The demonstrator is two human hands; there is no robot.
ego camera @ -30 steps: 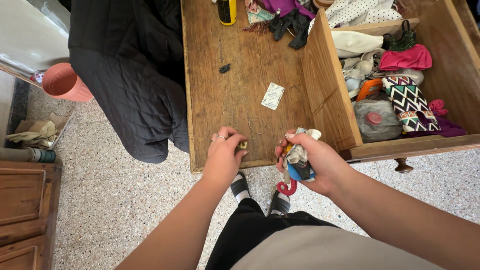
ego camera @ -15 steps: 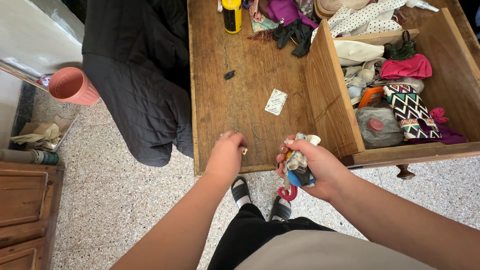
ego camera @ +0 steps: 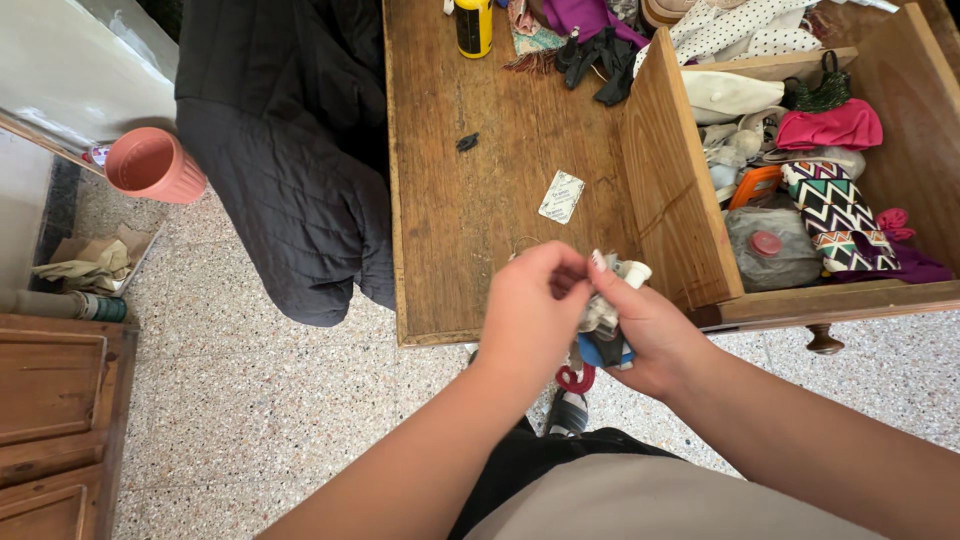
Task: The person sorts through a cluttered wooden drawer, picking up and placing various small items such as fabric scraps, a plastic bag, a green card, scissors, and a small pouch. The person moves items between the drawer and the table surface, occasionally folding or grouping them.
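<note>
The right hand (ego camera: 655,335) is curled around a bundle of small items (ego camera: 605,325), white, blue and red, its fingers wrapped shut on it just below the front edge of the wooden drawer (ego camera: 470,200). At the bundle's 9 o'clock, the left hand (ego camera: 530,315) touches it, fingertips pressed together and pinching at the top of the bundle beside the right thumb; what exactly they pinch I cannot tell. At 12 o'clock from the hands, a small white packet (ego camera: 561,196) lies on the bare drawer bottom, with a small dark object (ego camera: 467,142) further up at 11 o'clock. At 2 o'clock, past a wooden divider (ego camera: 672,170), sits a zigzag-patterned pouch (ego camera: 835,215) among cloths. A dark quilted garment (ego camera: 290,150) hangs at 10 o'clock, a pink cup (ego camera: 152,165) beyond it
</note>
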